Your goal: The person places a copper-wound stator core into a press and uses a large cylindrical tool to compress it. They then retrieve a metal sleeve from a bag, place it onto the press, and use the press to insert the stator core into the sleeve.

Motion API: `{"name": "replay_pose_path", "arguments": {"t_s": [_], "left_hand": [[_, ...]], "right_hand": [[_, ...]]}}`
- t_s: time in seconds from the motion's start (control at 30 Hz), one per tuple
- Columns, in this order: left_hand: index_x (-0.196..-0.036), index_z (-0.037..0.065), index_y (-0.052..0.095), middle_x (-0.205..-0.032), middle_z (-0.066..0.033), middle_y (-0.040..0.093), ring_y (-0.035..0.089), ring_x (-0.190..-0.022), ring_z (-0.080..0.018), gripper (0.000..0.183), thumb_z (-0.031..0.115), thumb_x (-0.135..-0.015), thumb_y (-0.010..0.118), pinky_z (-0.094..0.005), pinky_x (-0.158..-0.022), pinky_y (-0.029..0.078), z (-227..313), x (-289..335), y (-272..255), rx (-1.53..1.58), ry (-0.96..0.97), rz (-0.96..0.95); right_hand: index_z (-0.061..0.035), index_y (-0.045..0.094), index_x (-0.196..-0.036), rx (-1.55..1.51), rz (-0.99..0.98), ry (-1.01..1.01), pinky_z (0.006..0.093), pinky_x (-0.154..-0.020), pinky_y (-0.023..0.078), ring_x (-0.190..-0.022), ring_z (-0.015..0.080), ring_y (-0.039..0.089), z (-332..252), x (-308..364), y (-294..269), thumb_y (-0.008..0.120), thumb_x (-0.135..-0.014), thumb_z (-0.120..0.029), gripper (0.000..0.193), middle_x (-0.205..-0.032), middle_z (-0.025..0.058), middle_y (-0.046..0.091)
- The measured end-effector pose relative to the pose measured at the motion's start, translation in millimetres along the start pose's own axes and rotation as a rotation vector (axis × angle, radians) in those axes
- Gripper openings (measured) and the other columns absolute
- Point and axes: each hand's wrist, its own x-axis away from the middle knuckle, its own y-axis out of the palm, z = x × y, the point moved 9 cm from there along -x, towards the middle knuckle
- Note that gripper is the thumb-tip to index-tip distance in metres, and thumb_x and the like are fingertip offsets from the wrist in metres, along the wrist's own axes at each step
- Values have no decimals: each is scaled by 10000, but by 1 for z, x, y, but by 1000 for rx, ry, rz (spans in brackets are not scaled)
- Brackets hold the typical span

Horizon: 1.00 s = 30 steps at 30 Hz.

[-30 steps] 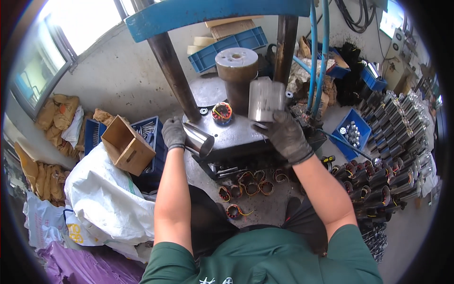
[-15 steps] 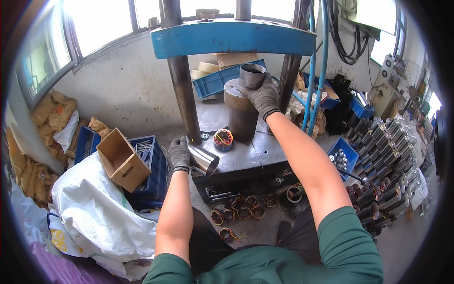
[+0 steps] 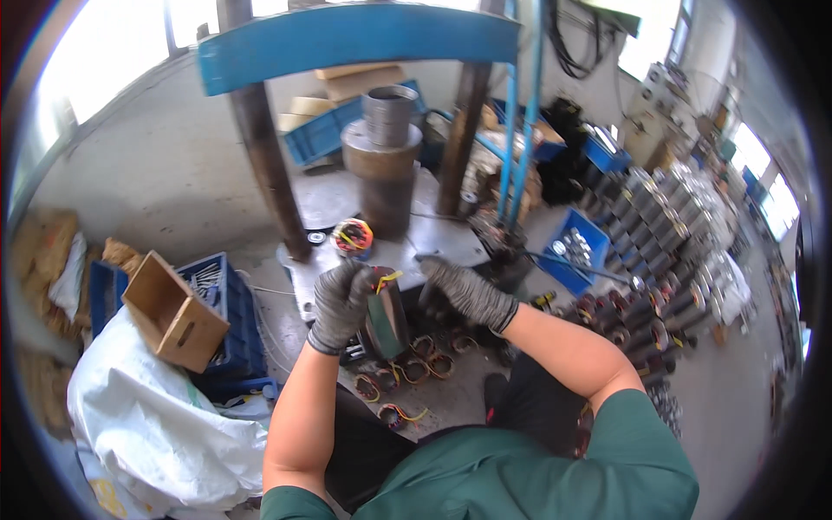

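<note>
My left hand (image 3: 341, 305), in a grey knit glove, is closed on a shiny metal tube (image 3: 386, 322) held tilted in front of the press table (image 3: 302, 279). Bits of yellow and red wire show at the tube's upper end. To the right of the tube, my gloved right hand (image 3: 468, 295) has bent fingers held apart, with nothing visible in them. A wound motor stator (image 3: 353, 238) with coloured wires sits on the table just beyond my left hand. Behind it a thick steel cylinder (image 3: 386, 186) stands upright, with a grey metal sleeve (image 3: 388, 117) on its top.
The blue press crossbeam (image 3: 360, 45) spans two dark columns around the cylinder. Several stators (image 3: 416, 370) lie on the floor below. At left are a wooden box (image 3: 178, 312) and a white sack (image 3: 160, 407); at right, a blue parts bin (image 3: 568, 270) and stacked metal tubes (image 3: 646, 217).
My right hand has let go of the sleeve, leaving it on the cylinder, and come down toward the tube. The view has shifted right, and the tube in my left hand has turned.
</note>
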Motion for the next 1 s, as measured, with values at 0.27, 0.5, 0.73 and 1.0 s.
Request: {"name": "replay_pose_path", "arguments": {"t_s": [0.27,0.5,0.73,1.0], "left_hand": [[-878,90,682,-781,-117,664,665,-731,-365,324,407,-840,743,-484,-634,494,83,88,143,-21,586,-869],[-1058,67,674,-1035,-139,653,643,-941,-320,373,172,-738,837,-434,-826,544,83,74,136,32,525,-400],[-872,39,590,-1179,-106,628,574,-1107,-212,168,93,-925,739,-356,-1026,434,-18,41,105,64,46,-262],[-990,14,662,-1104,-127,645,626,-926,-232,78,16,-915,685,-315,-839,511,-31,81,142,-165,86,-588]], "right_hand": [[-127,571,-1399,-174,-149,40,262,-495,475,-599,96,577,102,101,23,589,-986,-363,476,-815,23,628],[-3,581,-1318,-229,238,99,303,-801,569,-999,148,657,95,209,-31,643,-927,-115,412,-1082,80,695],[17,587,-1270,-457,979,-215,289,-628,576,-728,193,704,81,362,-161,646,-862,-107,431,-1011,134,733],[-18,569,-1245,-509,1372,109,263,-365,398,-445,137,518,241,501,-220,594,-804,-63,445,-678,49,588]]}}
